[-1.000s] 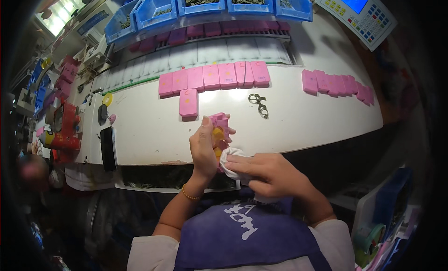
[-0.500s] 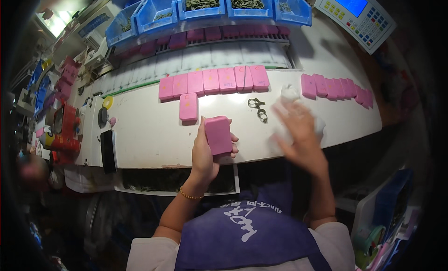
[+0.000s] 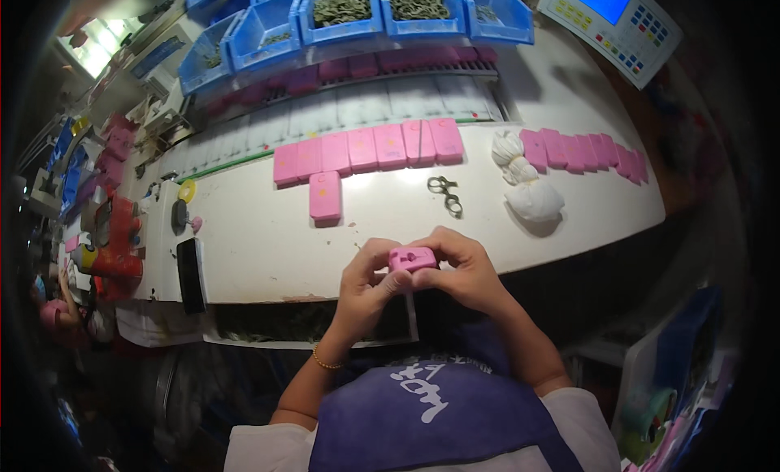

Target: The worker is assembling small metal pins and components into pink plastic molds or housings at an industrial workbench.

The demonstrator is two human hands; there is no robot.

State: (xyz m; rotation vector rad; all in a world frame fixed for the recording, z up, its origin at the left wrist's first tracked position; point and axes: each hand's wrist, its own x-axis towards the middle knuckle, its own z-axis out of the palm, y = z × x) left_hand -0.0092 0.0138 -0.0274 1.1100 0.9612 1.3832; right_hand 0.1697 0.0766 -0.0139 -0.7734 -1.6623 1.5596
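Close to my body, above the table's front edge, I hold a pink rubber mould (image 3: pixel 413 259). Its end with a small dark hole and slot faces up. My left hand (image 3: pixel 370 281) grips one side and my right hand (image 3: pixel 465 269) the other, thumbs on the near face. Ahead on the table is a row of similar pink moulds (image 3: pixel 362 149), with a single mould (image 3: pixel 325 197) just in front of it. A dark green metal piece with several rings (image 3: pixel 445 196) lies right of centre. Beyond my right hand rests a knotted white cloth pouch (image 3: pixel 534 199).
More pink moulds (image 3: pixel 569 150) lean in a line at the right. Blue bins (image 3: pixel 341 25) with greenish pieces stand at the back, near a keypad device (image 3: pixel 613 21). A black phone (image 3: pixel 191 275) lies at the left edge. A person (image 3: pixel 63 308) is at far left.
My right hand has come away from the white pouch and joined my left on the mould. The mould has tipped from showing its broad face to its end. The pouch is now uncovered.
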